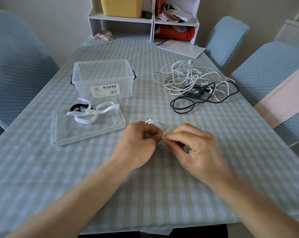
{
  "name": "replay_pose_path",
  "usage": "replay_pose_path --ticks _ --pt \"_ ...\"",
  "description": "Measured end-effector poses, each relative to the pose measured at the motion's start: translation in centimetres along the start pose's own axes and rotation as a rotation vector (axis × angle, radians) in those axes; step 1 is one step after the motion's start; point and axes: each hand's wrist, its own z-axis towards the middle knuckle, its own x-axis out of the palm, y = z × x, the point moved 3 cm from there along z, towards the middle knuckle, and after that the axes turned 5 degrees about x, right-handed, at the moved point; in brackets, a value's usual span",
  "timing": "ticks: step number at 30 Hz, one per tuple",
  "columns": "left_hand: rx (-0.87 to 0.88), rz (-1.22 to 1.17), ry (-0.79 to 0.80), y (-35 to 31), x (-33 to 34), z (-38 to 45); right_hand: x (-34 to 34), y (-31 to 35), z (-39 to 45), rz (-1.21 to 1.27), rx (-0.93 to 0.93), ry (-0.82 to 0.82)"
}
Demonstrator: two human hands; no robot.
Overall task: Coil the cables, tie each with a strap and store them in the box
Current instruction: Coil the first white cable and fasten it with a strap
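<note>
A small coil of white cable [158, 125] sits between my two hands near the middle of the table. My left hand [138, 145] grips the coil from the left with curled fingers. My right hand [195, 148] pinches something thin and white at the coil's right side; it is too small to tell whether it is a strap. The clear plastic box [103, 79] stands open behind on the left. Its lid [86, 129] lies flat in front of it, with white straps [93, 112] and a black strap [76, 107] on it. A tangle of white and dark cables [196, 83] lies to the right.
A checked cloth [145, 194] covers the table. Blue-covered chairs [16, 66] stand left and right. A white shelf unit [145, 19] stands at the far edge, with a yellow bin [121, 6] in it and papers [179, 48] beside it.
</note>
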Motion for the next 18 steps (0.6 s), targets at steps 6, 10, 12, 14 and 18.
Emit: replay_pose_path --ticks 6,10,12,14,18 --pt "-0.050 -0.046 -0.016 0.1 0.0 0.2 0.1 -0.2 0.2 -0.093 -0.088 0.003" --pt "-0.092 -0.161 0.031 0.0 -0.4 0.1 0.3 0.0 0.2 -0.213 -0.177 -0.007" --pt "-0.087 -0.191 0.064 0.0 -0.6 0.1 0.5 0.3 0.1 -0.274 -0.221 -0.004" --pt "-0.086 -0.208 0.103 0.1 -0.8 0.2 0.5 0.5 0.1 -0.315 -0.253 -0.010" --pt "-0.121 -0.297 0.136 0.4 -1.3 0.2 0.6 0.5 -0.1 -0.345 -0.290 0.005"
